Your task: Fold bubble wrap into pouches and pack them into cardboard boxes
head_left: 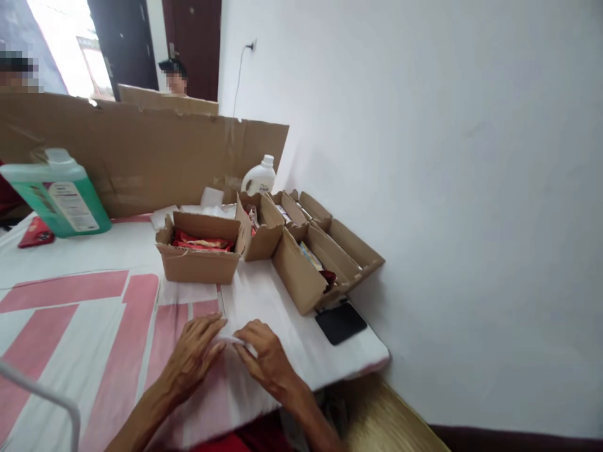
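My left hand (pixel 195 355) and my right hand (pixel 264 355) rest close together on the white and pink cloth (pixel 94 314) near the table's front edge. Between their fingertips lies a small white folded piece (pixel 234 341), pinched by both hands. The fingers of each hand are curled onto it. Just beyond my hands stands an open cardboard box (pixel 200 254) holding red packets. To the right of it sit two more open cardboard boxes (pixel 325 257), also with packets inside.
A black phone (pixel 340 322) lies by the table's right corner. A green jug (pixel 56 194) and a white bottle (pixel 260 177) stand before a cardboard screen (pixel 141 150). Two people are behind it. A white wall is on the right.
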